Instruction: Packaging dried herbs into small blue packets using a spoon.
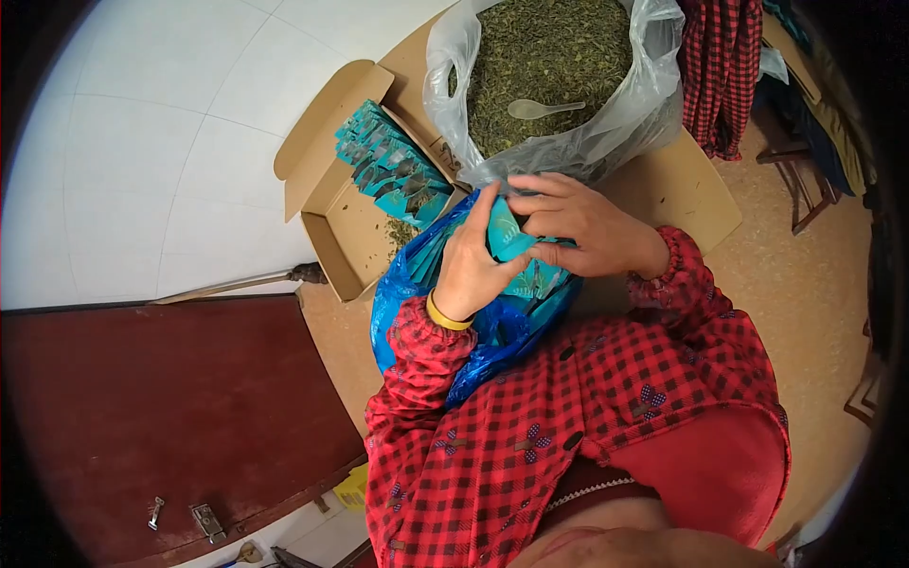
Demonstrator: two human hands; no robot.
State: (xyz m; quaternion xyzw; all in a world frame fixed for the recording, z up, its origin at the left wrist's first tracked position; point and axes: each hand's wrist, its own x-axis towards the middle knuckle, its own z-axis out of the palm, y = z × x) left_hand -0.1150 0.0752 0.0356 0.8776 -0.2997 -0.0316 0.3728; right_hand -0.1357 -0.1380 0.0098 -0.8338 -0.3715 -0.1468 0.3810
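Between my hands is a teal printed packet [506, 231], held over a blue plastic bag [390, 312] on my lap. My left hand [470, 259] grips its left side, with the index finger along the upper edge. The fingers and thumb of my right hand [579, 224] hold the right side. More teal packets [536, 280] fill the blue bag below. Just beyond my hands stands a clear plastic bag [660, 85] of dried, leafy tea-like material [547, 57]. A translucent plastic spoon [543, 108] lies on the leaves.
Left of the bag, an open cardboard box [334, 234] holds a row of teal packets [394, 163] and loose leaf crumbs [401, 233]. A wooden-handled tool [234, 285] leans by the white tiled wall [142, 149]. A dark red door [163, 397] is at left, a wooden stool [802, 177] at right.
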